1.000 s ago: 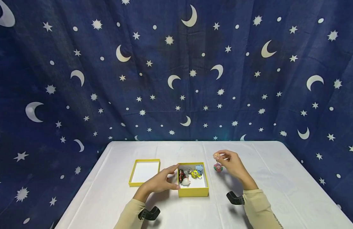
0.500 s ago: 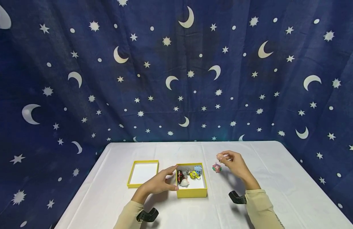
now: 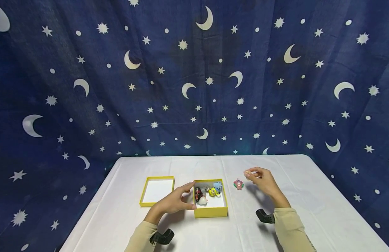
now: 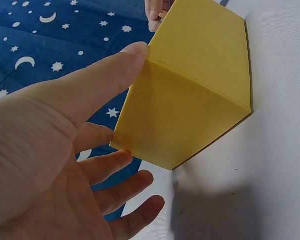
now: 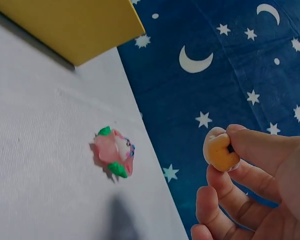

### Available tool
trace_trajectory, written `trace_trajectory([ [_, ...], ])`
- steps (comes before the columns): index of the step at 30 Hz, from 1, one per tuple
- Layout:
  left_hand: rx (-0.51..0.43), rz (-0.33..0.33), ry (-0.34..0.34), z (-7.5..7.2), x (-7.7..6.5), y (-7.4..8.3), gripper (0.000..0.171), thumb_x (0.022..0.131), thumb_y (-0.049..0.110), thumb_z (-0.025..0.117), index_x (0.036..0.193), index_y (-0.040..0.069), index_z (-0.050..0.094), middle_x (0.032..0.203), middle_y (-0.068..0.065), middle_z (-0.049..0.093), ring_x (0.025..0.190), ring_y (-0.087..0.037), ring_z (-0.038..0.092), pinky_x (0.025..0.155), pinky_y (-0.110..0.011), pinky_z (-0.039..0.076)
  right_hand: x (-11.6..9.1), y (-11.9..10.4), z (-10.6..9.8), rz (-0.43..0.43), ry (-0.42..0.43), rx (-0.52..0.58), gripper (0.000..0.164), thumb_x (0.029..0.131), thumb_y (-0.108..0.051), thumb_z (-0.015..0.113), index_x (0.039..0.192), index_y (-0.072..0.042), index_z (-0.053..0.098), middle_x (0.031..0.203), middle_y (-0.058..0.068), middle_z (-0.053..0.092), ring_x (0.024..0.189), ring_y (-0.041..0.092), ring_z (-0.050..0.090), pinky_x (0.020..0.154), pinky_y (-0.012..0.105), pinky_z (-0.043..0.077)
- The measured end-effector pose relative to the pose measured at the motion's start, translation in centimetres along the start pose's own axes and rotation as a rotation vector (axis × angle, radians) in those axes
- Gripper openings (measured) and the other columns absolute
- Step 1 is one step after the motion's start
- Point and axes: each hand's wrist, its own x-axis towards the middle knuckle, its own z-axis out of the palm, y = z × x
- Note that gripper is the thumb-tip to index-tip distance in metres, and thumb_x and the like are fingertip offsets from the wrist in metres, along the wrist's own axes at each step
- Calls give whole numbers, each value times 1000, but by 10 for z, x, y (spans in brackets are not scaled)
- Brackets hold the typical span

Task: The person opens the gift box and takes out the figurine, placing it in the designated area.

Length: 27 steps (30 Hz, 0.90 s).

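Note:
A yellow box (image 3: pixel 211 212) without its lid stands on the table. My left hand (image 3: pixel 173 201) holds its left side, thumb at the near corner and fingertips at the far corner; the last two fingers are off the box. Inside lie several small toys: a yellow one-eyed figure (image 3: pixel 214 191), a light blue one (image 3: pixel 217 186), and a dark-and-red one (image 3: pixel 199 194) beside a white one (image 3: pixel 202 201). My right hand (image 3: pixel 263 181) pinches a small orange-and-pale toy figure (image 5: pixel 221 152) between thumb and fingers, raised over the table. Left of it, a pink toy with green parts (image 5: pixel 108 149) sits on the table.
The yellow-rimmed lid (image 3: pixel 156 204) lies left of the box, its white inside facing up. A white cloth covers the table (image 3: pixel 226 234). Behind it hangs a dark blue curtain (image 3: pixel 169 87) with moons and stars.
My right hand has moved right, carrying the orange-and-pale toy figure away from above the pink toy, which stays on the table. The left hand keeps its hold on the box.

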Motion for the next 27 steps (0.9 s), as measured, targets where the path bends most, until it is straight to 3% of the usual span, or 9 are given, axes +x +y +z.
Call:
trace_trajectory([
  [7, -3, 0, 4, 1, 1, -1, 88, 90, 17, 78, 160, 3, 26, 166, -22, 25, 146, -47, 37, 114, -55, 42, 2, 11, -2, 42, 17, -38, 37, 96, -23, 71, 119, 6, 68, 89, 15, 73, 76, 21, 67, 62, 23, 50],
  [13, -7, -5, -2, 0, 0, 0, 89, 90, 16, 78, 160, 3, 25, 166, -23, 24, 146, -48, 36, 114, -56, 42, 3, 22, 1, 79, 9, -77, 38, 96, -25, 70, 120, 5, 68, 87, 15, 72, 69, 15, 61, 59, 25, 44],
  [20, -9, -4, 0, 0, 0, 0, 88, 90, 16, 77, 160, 2, 25, 166, -22, 24, 146, -48, 36, 113, -55, 42, 2, 29, 6, 106, 7, -74, 38, 97, -23, 69, 119, 7, 66, 84, 16, 71, 63, 18, 61, 52, 27, 46],
  [27, -1, -4, 0, 0, 0, 0, 90, 90, 17, 77, 160, 3, 24, 166, -22, 24, 146, -47, 36, 114, -56, 41, 2, 34, 11, 138, 4, -112, 37, 96, -23, 69, 117, 7, 67, 77, 6, 65, 65, 14, 56, 55, 26, 44],
])
